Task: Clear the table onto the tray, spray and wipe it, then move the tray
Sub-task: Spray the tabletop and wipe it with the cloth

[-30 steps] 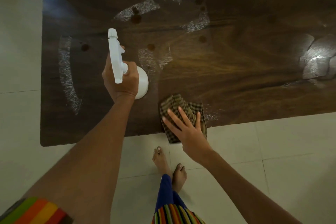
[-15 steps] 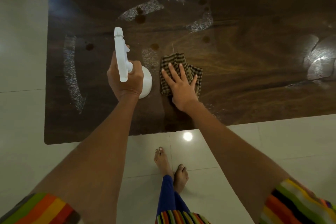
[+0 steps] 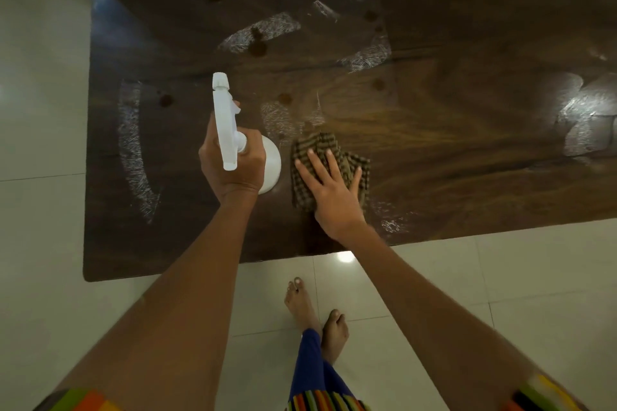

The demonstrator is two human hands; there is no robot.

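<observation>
A dark wooden table (image 3: 450,143) fills the upper part of the view, streaked with pale wet smears. My left hand (image 3: 233,163) grips a white spray bottle (image 3: 224,117) above the table's near left part, nozzle pointing away from me. Just to its right, my right hand (image 3: 330,190) lies flat with spread fingers on a brown checked cloth (image 3: 354,163), pressing it onto the tabletop. No tray is in view.
Pale tiled floor (image 3: 467,277) surrounds the table on the left and near side. My bare feet (image 3: 314,314) stand close to the table's near edge. Several dark round spots mark the tabletop (image 3: 257,47).
My right hand slid the cloth from the near edge away from me onto the table, then drew it slightly back towards me. The spray bottle stayed about where it was.
</observation>
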